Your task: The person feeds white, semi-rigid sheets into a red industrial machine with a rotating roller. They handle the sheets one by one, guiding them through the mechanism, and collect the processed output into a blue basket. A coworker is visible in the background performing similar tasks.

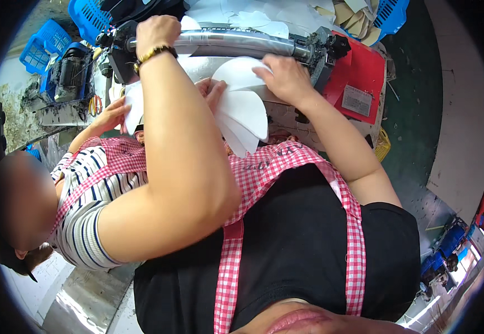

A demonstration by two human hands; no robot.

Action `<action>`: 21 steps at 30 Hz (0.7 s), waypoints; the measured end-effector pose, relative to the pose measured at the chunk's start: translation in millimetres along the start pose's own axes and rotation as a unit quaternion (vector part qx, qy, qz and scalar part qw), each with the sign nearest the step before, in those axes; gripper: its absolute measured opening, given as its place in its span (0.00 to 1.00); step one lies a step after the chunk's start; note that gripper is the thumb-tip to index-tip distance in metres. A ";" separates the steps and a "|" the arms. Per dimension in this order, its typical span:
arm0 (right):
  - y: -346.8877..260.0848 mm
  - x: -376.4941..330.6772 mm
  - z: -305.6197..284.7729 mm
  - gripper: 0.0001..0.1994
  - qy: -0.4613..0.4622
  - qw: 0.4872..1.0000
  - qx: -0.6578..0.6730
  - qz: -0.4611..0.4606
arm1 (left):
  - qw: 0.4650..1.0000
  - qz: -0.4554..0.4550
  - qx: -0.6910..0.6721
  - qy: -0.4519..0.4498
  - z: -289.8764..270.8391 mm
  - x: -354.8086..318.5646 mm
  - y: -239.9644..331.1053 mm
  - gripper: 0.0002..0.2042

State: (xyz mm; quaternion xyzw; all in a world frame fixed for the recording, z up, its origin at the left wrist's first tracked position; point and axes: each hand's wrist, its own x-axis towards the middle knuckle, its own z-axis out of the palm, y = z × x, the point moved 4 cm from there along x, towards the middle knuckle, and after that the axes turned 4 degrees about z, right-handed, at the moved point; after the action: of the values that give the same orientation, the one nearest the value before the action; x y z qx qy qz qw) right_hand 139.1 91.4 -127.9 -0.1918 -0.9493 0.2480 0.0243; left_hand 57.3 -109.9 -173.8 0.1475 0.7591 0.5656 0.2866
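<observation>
My left hand [214, 93] shows only in part beside a co-worker's forearm [178, 117], which hides my wrist. Its fingers are closed on a fan of thin white cut sheets [242, 108] with rounded ends. My right hand [287, 79] is closed with its fingertips at the edge of the topmost white sheet [239, 72], just in front of a shiny metal roller [236, 40]. The co-worker's braceleted hand [158, 34] lies over the roller's left end. Their other hand [111, 115] holds another white piece [134, 107] at the left.
Black end mounts [326, 53] hold the roller. Right of it lies a red board [361, 83] with a label. White sheets [247, 16] are heaped behind. Blue baskets [44, 45] stand at the back left; a motor [70, 72] and orange-handled scissors [95, 104] sit below them.
</observation>
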 end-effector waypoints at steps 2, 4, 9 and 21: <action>-10.8 32.7 -12.8 0.15 0.111 0.988 -0.014 -0.106 | 0.962 0.000 0.272 0.001 -23.3 14.9 -5.1 0.18; -9.3 80.2 -11.6 0.14 0.127 0.982 -0.083 -0.111 | 0.972 0.010 0.232 0.030 -25.3 56.1 -30.1 0.23; 3.6 144.7 5.1 0.11 -0.098 0.990 -0.091 0.042 | 0.991 -0.045 0.085 -0.094 -15.0 73.2 14.3 0.19; -20.6 14.7 -14.6 0.09 0.176 0.941 -0.154 -0.243 | 0.998 -0.005 -0.056 0.029 -23.2 -70.3 40.3 0.16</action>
State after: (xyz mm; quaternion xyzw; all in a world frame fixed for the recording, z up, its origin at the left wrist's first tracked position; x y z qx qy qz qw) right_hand 120.4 87.1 -105.9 0.0030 -0.9741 0.0479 0.2209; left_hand 95.0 -153.7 -112.4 0.1112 0.7351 0.6095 0.2754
